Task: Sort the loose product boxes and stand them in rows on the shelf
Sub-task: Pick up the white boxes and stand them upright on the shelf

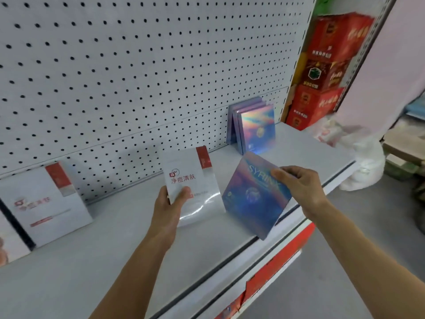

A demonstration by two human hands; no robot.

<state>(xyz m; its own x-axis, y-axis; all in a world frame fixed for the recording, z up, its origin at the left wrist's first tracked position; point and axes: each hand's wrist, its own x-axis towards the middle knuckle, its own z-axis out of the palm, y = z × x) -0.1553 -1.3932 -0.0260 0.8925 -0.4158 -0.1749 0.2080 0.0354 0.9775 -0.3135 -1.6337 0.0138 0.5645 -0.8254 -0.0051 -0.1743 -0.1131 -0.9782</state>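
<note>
Grey metal shelf (128,245) backed by white pegboard (138,65) fills the view, and we hold one product box in each hand above it. Our left hand (169,204) grips a white box (190,180) at its lower left corner, thumb pressed on the front face and the other fingers hidden behind; the box stands nearly upright, long axis vertical and leaning slightly left, front toward us. It carries a red corner band, a small red logo and red Chinese characters reading 净痘清肤; finer print lower down is too small to read. Our right hand (299,187) pinches a holographic blue-purple box (255,196) at its upper right edge, thumb on the front, fingers curled behind. This square box is turned onto one corner like a diamond, its lowest corner over the shelf's front lip, and bears the word SYRINX and a round emblem.

Behind it, a row of matching holographic boxes (253,125) stands upright against the pegboard. At far left stands another white box (43,203) of the same design, blurred, beside a further package cut off by the frame. Red cartons (326,72) are stacked beyond the shelf's right end; their print is illegible.
</note>
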